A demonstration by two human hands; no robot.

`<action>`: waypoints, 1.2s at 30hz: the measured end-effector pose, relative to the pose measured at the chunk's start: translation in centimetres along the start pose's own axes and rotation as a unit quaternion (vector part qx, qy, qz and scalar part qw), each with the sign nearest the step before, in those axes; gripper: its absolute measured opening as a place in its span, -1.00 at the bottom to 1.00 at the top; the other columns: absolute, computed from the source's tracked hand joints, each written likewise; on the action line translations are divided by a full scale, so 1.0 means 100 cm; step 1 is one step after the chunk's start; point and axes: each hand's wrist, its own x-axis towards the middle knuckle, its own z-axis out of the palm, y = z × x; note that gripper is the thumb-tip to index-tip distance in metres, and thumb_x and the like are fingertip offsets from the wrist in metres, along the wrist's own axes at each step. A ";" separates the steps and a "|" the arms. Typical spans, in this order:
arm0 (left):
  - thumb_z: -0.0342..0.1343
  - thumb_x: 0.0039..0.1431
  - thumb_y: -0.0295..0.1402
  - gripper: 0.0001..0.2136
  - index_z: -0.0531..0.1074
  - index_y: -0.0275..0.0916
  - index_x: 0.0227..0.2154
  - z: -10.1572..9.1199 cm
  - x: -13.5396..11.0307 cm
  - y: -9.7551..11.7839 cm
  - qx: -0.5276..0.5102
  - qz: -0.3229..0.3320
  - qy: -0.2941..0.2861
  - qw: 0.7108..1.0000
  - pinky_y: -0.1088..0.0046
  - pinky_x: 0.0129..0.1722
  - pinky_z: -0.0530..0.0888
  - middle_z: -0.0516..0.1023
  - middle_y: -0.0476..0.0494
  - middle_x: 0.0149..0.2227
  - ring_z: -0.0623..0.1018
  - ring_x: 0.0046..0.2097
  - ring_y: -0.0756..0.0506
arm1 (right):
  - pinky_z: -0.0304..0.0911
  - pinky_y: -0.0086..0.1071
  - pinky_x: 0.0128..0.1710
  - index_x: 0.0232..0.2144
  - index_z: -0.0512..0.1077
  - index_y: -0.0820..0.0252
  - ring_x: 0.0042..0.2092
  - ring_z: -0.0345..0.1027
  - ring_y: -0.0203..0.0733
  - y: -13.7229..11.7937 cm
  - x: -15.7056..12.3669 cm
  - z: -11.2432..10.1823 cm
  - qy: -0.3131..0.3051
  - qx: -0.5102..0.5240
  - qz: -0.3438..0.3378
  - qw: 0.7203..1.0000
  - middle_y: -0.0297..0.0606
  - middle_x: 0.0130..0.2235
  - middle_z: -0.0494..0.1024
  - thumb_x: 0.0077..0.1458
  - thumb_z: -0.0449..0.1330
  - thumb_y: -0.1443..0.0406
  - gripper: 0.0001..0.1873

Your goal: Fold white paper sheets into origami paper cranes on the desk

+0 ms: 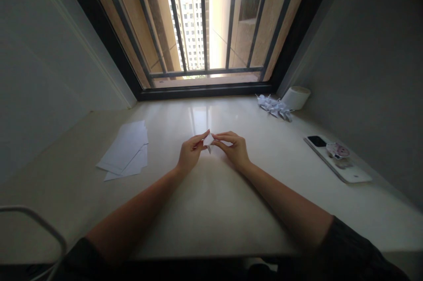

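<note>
A small folded piece of white paper (208, 140) is held between both hands just above the pale tabletop (211, 201), near its middle. My left hand (191, 154) pinches its left side with fingers closed. My right hand (234, 147) pinches its right side, fingers curled around it. Most of the paper is hidden by the fingertips.
A stack of white paper sheets (125, 151) lies at the left. A heap of small folded paper figures (275, 106) and a white roll (296, 97) sit at the back right. A white phone with a sticker (337, 157) lies at the right. A barred window (201, 29) runs behind the table.
</note>
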 end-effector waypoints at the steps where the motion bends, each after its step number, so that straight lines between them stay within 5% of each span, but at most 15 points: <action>1: 0.08 0.05 -0.39 -0.65 0.44 -0.22 -0.05 0.000 0.000 0.000 -0.002 -0.001 0.000 1.000 0.35 -0.15 0.54 0.51 -0.12 -0.05 0.50 -0.07 -0.11 | 0.35 -0.22 -0.16 -0.30 0.55 -0.08 -0.24 0.44 -0.14 0.000 0.000 0.000 0.000 0.000 -0.003 1.000 -0.29 -0.28 0.60 -0.09 0.31 0.20 -0.80; 11: 0.10 0.08 -0.27 -0.64 0.44 -0.22 -0.04 0.001 -0.001 -0.002 -0.021 -0.024 0.004 0.999 0.34 -0.16 0.55 0.50 -0.16 -0.07 0.51 -0.09 -0.12 | 0.35 -0.24 -0.19 -0.33 0.56 -0.02 -0.26 0.44 -0.16 0.000 0.001 0.000 0.003 0.007 0.015 1.000 -0.28 -0.31 0.60 -0.08 0.30 0.21 -0.83; 19: 0.01 0.18 -0.31 -0.66 0.38 -0.15 0.02 0.000 -0.003 -0.001 0.057 0.050 -0.028 0.997 0.36 -0.08 0.51 0.45 -0.16 -0.01 0.47 -0.02 -0.10 | 0.30 -0.31 -0.29 -0.35 0.57 0.09 -0.34 0.42 -0.20 0.003 0.002 -0.001 0.004 0.008 0.057 0.998 -0.27 -0.37 0.60 -0.08 0.28 0.20 -0.81; 24: 0.19 0.03 -0.32 -0.55 0.35 -0.05 0.03 0.001 -0.005 0.006 0.189 0.117 0.009 0.975 0.26 0.04 0.43 0.36 -0.13 0.11 0.39 0.10 -0.15 | 0.28 -0.32 -0.30 -0.33 0.56 0.09 -0.35 0.41 -0.22 0.003 0.001 -0.002 0.013 -0.026 0.043 0.999 -0.28 -0.37 0.59 -0.06 0.27 0.22 -0.81; 29: 0.24 -0.02 -0.36 -0.70 0.50 -0.07 -0.16 0.000 -0.007 0.014 0.231 0.233 0.046 0.944 0.20 0.08 0.39 0.53 -0.09 -0.08 0.44 0.06 -0.14 | 0.28 -0.31 -0.27 -0.23 0.53 0.03 -0.35 0.40 -0.23 0.002 0.000 -0.002 0.003 -0.064 0.022 0.998 -0.30 -0.33 0.58 -0.04 0.26 0.26 -0.76; 36: 0.23 -0.01 -0.39 -0.79 0.54 -0.11 -0.25 -0.002 -0.005 0.008 0.192 0.207 0.086 0.955 0.23 -0.02 0.47 0.60 -0.08 -0.22 0.54 -0.07 -0.12 | 0.27 -0.31 -0.28 -0.26 0.55 0.03 -0.35 0.36 -0.22 0.000 0.000 -0.001 0.003 -0.065 0.001 0.998 -0.28 -0.37 0.55 -0.04 0.28 0.25 -0.79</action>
